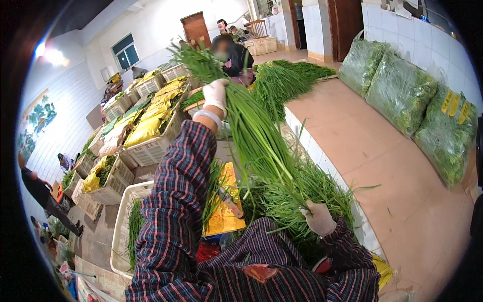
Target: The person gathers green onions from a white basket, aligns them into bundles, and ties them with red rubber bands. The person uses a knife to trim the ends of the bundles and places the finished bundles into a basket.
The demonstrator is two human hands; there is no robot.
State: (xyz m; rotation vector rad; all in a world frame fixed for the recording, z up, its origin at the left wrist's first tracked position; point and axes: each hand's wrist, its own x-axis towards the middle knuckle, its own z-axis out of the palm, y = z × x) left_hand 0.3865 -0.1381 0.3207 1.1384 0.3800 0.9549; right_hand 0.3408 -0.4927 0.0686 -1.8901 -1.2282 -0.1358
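A long bunch of garlic chives [256, 131] slants across the middle in front of me. My left hand [216, 95], in a white glove, is wrapped round it near its upper end, arm stretched out. Low on the right, my gloved right hand [320, 219] pinches a few thin green blades at the lower end of the bunch. Under it lies a loose heap of chives [322, 189]. A knife [231, 204] rests on a yellow board [224, 221] at my knees, and some loose stalks lie beside it.
A pale crate [118, 241] with greens stands left. Farther off are rows of crates [153, 151] with yellow-wrapped bundles. On the right, a tiled ledge [367, 146] carries a chive pile [284, 83] and several bagged greens [402, 95]. One person [236, 55] sits ahead; another [48, 196] stands left.
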